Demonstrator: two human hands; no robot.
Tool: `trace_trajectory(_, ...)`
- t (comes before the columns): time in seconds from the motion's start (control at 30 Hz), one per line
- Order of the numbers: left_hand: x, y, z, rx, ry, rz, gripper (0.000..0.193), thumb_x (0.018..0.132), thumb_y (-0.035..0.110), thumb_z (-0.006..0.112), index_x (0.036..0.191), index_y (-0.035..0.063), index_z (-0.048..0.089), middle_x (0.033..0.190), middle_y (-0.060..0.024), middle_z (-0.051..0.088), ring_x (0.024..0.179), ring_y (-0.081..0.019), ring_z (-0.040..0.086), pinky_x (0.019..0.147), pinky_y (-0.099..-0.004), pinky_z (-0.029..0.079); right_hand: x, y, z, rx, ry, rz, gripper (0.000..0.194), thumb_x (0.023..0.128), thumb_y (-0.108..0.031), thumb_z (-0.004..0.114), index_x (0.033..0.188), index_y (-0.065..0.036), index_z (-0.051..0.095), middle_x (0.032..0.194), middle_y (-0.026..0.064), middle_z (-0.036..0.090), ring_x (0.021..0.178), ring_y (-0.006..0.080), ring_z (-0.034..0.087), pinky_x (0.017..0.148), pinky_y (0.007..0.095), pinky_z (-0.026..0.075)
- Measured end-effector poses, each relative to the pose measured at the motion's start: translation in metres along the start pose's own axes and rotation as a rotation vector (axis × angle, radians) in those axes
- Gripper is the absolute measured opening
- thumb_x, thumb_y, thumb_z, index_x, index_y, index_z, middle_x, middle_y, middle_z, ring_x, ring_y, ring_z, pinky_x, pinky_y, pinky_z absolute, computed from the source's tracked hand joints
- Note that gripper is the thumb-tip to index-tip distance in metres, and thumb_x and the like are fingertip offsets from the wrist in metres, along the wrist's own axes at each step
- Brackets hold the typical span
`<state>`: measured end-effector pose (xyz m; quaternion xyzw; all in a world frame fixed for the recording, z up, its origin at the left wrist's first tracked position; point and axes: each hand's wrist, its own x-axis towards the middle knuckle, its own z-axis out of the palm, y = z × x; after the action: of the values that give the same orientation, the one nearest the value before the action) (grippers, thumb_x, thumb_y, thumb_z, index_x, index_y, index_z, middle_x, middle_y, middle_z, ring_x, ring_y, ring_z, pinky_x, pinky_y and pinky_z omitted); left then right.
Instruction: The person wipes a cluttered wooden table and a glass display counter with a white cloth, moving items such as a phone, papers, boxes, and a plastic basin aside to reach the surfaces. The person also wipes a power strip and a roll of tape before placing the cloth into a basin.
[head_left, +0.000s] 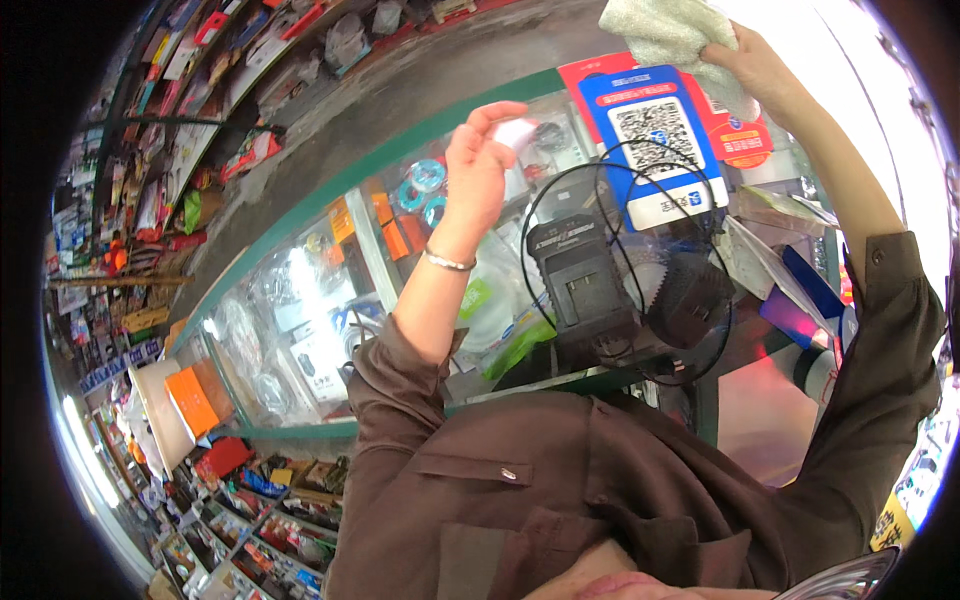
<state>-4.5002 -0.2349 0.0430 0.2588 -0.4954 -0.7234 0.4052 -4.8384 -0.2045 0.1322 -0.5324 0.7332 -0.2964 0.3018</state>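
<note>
My left hand (482, 161), with a bracelet at the wrist, hovers over the glass counter (367, 244), fingers loosely bent and nothing visible in them. My right hand (757, 67) grips a pale green cloth (675, 37) at the upper right. Part of that cloth hangs over a red sign (742, 139) beside a blue payment-code sign (652, 150). Nearer my body, a black battery charger (581, 277) lies on the counter next to another black device (686, 300). A thin black cable (529, 247) loops around and across them.
Blue tape rolls (427, 176) and packaged goods show through the glass. Booklets or boxes (765, 262) lean at the counter's right. An orange box (196, 401) stands at the lower left. Shelves of goods (247, 75) run beyond the counter, and a compartmented rack (255, 532) lies below left.
</note>
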Motion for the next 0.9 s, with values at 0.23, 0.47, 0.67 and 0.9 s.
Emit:
trace_trajectory(0.23,-0.047,0.068,0.020,-0.631,-0.267,-0.111,0.057,0.090,0.045,0.057,0.121,-0.0023,0.054,0.130,-0.0208,0.046,0.112,-0.0339,0.053,0.093,-0.0419,0.048,0.054,0.057,0.060,-0.091,-0.127,-0.215,0.054,0.082,-0.017,0.062,0.134,-0.009,0.050,0.119,0.0203,0.057,0.108,0.0313,0.058,0.095,0.0370,0.046)
trace_trajectory(0.47,-0.072,0.083,0.025,-0.594,-0.247,0.157,0.038,0.091,0.051,0.057,0.122,0.0300,0.054,0.132,-0.0265,0.044,0.115,-0.0377,0.054,0.094,-0.0450,0.048,0.042,0.022,0.217,-0.618,-0.155,-0.603,0.061,0.083,-0.038,0.061,0.139,-0.017,0.046,0.146,0.0132,0.038,0.135,0.0339,0.033,0.110,0.0473,0.030)
trace_trajectory(0.67,-0.064,0.074,0.019,-0.670,-0.261,0.117,0.052,0.087,0.042,0.063,0.131,0.0151,0.052,0.135,-0.0293,0.044,0.114,-0.0409,0.054,0.095,-0.0509,0.046,0.009,-0.051,0.292,-0.411,-0.419,-0.936,0.050,0.081,-0.021,0.059,0.130,-0.018,0.054,0.138,0.0112,0.045,0.131,0.0305,0.040,0.104,0.0443,0.037)
trace_trajectory(0.9,-0.073,0.058,-0.023,-0.721,0.072,-0.235,0.066,0.089,0.043,0.051,0.120,-0.0151,0.051,0.119,-0.0234,0.060,0.102,-0.0342,0.062,0.093,-0.0413,0.049,0.043,0.017,0.170,-0.501,-0.343,-0.861,0.051,0.076,-0.012,0.066,0.125,-0.012,0.055,0.130,0.0080,0.050,0.119,0.0318,0.046,0.102,0.0431,0.038)
